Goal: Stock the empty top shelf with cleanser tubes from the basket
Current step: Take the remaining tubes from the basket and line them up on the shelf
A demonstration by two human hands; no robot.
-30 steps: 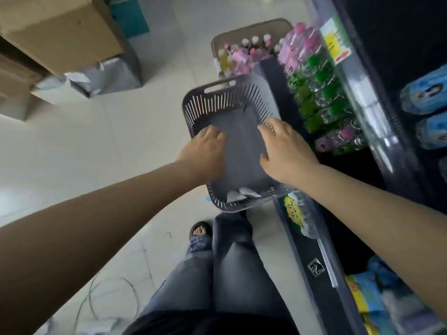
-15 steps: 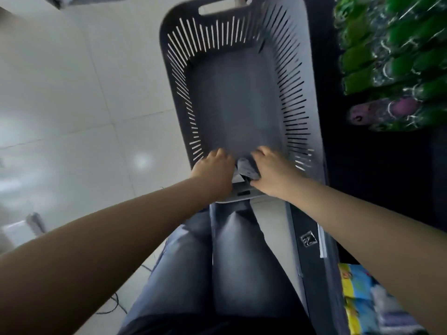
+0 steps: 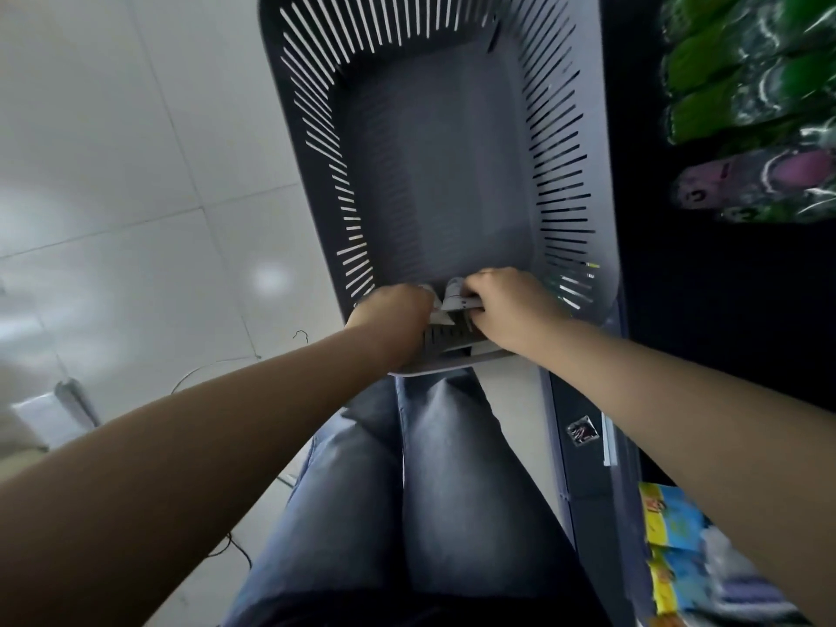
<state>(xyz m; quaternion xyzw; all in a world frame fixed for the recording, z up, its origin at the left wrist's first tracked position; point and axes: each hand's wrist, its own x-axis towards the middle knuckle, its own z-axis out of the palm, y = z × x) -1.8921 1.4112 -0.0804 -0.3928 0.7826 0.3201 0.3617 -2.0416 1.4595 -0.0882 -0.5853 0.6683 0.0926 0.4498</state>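
Note:
A grey slotted basket (image 3: 316,129) stands on the floor in front of my knees. Its bottom is bare except at the near end. There my left hand (image 3: 393,310) and my right hand (image 3: 506,305) are both down inside, side by side. My right hand grips a white cleanser tube (image 3: 457,297) whose flat end sticks out between the hands. My left hand is curled around another white tube (image 3: 439,315), mostly hidden by the fingers. The top shelf is out of view.
A dark shelf unit (image 3: 583,468) runs along the right, touching the basket. Green and pink wrapped bottles (image 3: 746,97) fill a shelf at the upper right, and blue-yellow packs (image 3: 674,536) lie lower down. White tile floor (image 3: 113,174) with a thin cable lies to the left.
I have leaned closer over the basket. Both hands dropped from above its middle to the near end and closed on the white tubes lying there.

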